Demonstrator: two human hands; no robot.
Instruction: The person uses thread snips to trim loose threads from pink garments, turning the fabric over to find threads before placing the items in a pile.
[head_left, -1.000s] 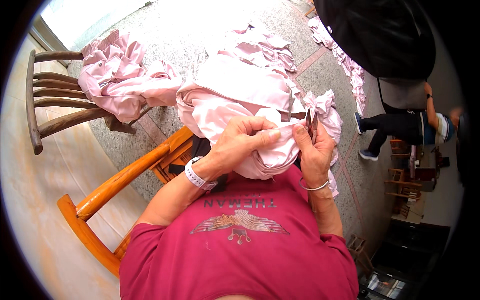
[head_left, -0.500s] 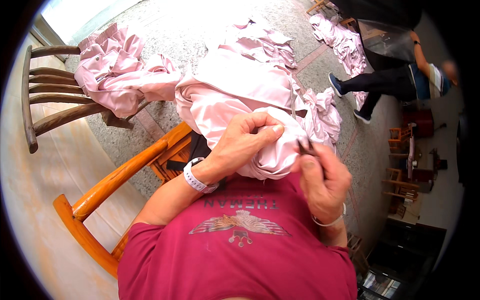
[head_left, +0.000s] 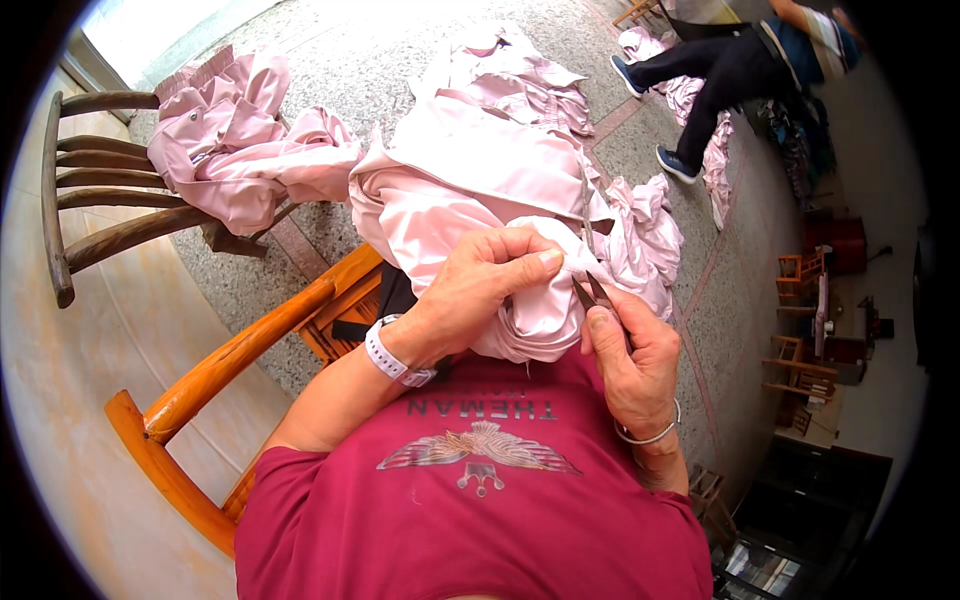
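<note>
Speckled grey floor (head_left: 640, 160), crossed by reddish bands. Toward its far right edge, another person (head_left: 720, 80) in dark trousers and dark shoes, legs apart, beside a long trail of crumpled pink cloth (head_left: 718, 165).

Near left of floor: glossy orange-brown wooden chair (head_left: 240, 345), armrest showing beside the wearer. Beyond it, nearer the left wall, weathered brown wooden chair (head_left: 130, 222) with slatted back; pink garment with gathered waistband (head_left: 235, 150) bundled on its seat, spilling over the edge opposite the slats.

Large heap of pale pink cloth (head_left: 470, 140) in front of the wearer, running outward over the floor; support beneath hidden. Near edge meets the maroon shirt (head_left: 480, 540).

Left hand (head_left: 490, 275): thumb and forefinger pinching a fold at the heap's near edge. Right hand (head_left: 635, 355): fingers wrapped around dark metal snips (head_left: 601, 290), blades parted, tips at the same fold; contact unclear.

Left wrist: pale lilac watch (head_left: 383, 355). Right wrist: thin silvery bangle (head_left: 650, 435).
</note>
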